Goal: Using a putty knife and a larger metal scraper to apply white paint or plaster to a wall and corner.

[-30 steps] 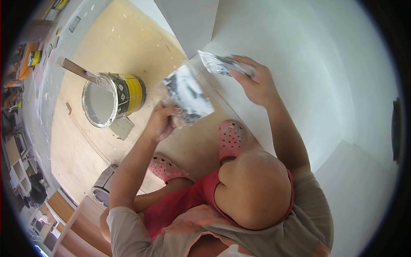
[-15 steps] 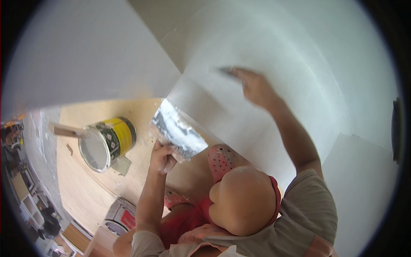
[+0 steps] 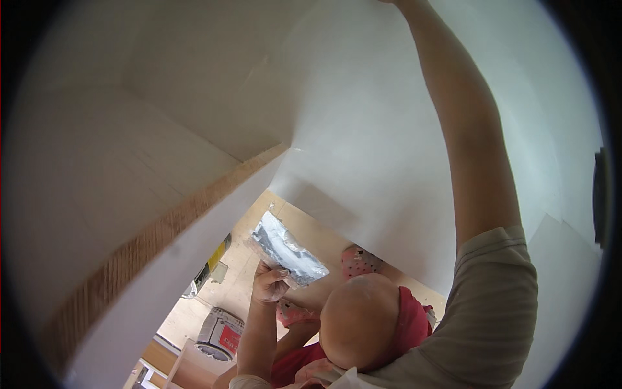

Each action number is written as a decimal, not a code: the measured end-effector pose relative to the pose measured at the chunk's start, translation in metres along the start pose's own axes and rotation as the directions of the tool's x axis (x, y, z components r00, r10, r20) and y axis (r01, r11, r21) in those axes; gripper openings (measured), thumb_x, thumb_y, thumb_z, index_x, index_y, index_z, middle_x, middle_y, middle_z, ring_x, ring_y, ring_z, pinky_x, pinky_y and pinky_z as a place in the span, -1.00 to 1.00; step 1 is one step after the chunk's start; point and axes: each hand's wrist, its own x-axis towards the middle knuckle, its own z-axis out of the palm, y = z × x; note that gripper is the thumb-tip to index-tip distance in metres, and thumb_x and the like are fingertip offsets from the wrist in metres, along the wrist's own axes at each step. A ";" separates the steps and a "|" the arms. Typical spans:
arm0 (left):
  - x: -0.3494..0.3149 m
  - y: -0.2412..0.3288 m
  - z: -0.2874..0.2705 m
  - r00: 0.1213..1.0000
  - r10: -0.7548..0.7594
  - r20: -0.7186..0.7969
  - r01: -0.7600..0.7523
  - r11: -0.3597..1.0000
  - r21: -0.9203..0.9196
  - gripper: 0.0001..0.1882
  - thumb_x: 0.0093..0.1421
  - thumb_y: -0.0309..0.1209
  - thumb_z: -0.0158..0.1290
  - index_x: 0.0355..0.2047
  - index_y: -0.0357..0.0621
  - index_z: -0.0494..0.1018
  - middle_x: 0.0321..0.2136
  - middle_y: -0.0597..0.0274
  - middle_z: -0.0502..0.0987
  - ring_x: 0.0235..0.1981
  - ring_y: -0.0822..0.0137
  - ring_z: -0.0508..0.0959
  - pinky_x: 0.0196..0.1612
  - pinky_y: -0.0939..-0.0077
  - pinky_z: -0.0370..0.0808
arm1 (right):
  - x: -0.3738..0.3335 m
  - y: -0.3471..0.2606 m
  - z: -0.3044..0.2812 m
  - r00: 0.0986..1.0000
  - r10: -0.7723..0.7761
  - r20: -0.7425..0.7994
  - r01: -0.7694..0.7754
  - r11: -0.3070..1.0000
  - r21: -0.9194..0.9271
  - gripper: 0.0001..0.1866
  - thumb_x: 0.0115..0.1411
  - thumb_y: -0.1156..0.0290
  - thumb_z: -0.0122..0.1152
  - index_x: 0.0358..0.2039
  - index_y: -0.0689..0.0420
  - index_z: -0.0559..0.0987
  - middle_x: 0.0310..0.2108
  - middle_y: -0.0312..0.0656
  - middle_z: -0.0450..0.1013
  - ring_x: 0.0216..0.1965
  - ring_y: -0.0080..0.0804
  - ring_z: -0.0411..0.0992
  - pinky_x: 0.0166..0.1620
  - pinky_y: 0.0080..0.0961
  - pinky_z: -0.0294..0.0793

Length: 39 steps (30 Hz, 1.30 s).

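Gripping with the closed fingers of the left hand [image 3: 269,283] a metal blade [image 3: 289,249], smeared with white paste, above the wooden floor [image 3: 238,288] and near a pink shoe [image 3: 360,260]. Showing only a small part of the right hand [image 3: 389,1] at the upper edge; cannot tell the state of its fingers. Can see also, left of the left forearm [image 3: 257,334], a red-labelled bucket [image 3: 220,332].

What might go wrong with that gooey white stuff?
The left hand holds a flat blade smeared white; some might drip onto the pink shoes nearby. Also, the person is crouching with the right arm stretched far out, so they could perhaps lose their balance.
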 end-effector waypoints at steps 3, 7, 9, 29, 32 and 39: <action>0.009 -0.002 0.001 0.999 -0.033 0.020 0.033 0.999 -0.027 -0.42 -0.21 -0.71 -0.12 -0.05 -0.30 0.20 -0.20 0.01 0.41 -0.15 0.11 0.43 -0.07 0.21 0.39 | -0.036 -0.058 0.056 0.988 -0.094 -0.121 0.119 0.968 0.221 -0.66 -0.04 0.50 -0.05 -0.17 0.12 0.40 -0.49 0.01 0.45 -0.42 -0.05 0.44 -0.33 -0.23 0.43; 0.006 0.005 0.001 0.999 -0.041 0.029 0.041 0.999 -0.004 -0.42 -0.21 -0.70 -0.12 -0.06 -0.31 0.21 -0.20 0.00 0.41 -0.15 0.11 0.44 -0.07 0.23 0.38 | -0.162 -0.206 -0.033 0.778 -0.518 0.355 0.376 0.837 0.397 -0.75 0.03 0.45 -0.12 -0.29 0.11 0.49 -0.24 -0.01 0.42 -0.16 -0.14 0.38 -0.12 -0.27 0.38; 0.005 0.005 -0.001 0.997 -0.058 0.053 0.059 0.998 -0.014 -0.46 -0.18 -0.71 -0.10 -0.08 -0.31 0.23 -0.22 0.00 0.43 -0.16 0.13 0.45 -0.08 0.25 0.39 | -0.165 -0.213 -0.042 0.692 -0.605 0.394 0.451 0.788 0.419 -0.73 0.02 0.48 -0.12 -0.27 0.09 0.50 -0.23 -0.02 0.41 -0.15 -0.17 0.38 -0.11 -0.28 0.38; 0.004 -0.004 -0.004 0.999 0.009 0.045 -0.006 0.998 -0.068 -0.43 -0.18 -0.72 -0.11 -0.04 -0.31 0.19 -0.18 -0.02 0.40 -0.13 0.09 0.43 -0.07 0.20 0.38 | -0.145 -0.092 -0.007 0.644 -0.689 0.332 0.558 0.720 0.413 -0.62 -0.06 0.61 -0.11 -0.22 0.03 0.50 -0.24 -0.14 0.43 -0.19 -0.18 0.38 -0.12 -0.34 0.36; 0.002 -0.005 -0.001 0.997 -0.024 0.068 0.028 0.998 -0.053 -0.43 -0.18 -0.71 -0.11 -0.04 -0.31 0.20 -0.18 -0.01 0.40 -0.13 0.10 0.43 -0.08 0.22 0.39 | -0.073 -0.044 0.023 0.966 -0.258 -0.022 0.255 0.934 0.249 -0.56 -0.08 0.58 -0.10 -0.12 0.04 0.44 -0.20 -0.14 0.42 -0.19 -0.16 0.38 -0.11 -0.34 0.35; 0.005 -0.009 0.000 0.999 0.029 0.038 -0.027 0.999 -0.045 -0.43 -0.18 -0.71 -0.11 -0.04 -0.34 0.19 -0.18 -0.03 0.40 -0.12 0.09 0.43 -0.08 0.22 0.40 | 0.032 -0.011 0.034 0.989 -0.067 0.130 0.064 0.998 0.022 -0.64 -0.02 0.57 -0.17 -0.15 0.26 0.40 -0.17 0.06 0.36 -0.13 -0.04 0.33 -0.11 -0.24 0.35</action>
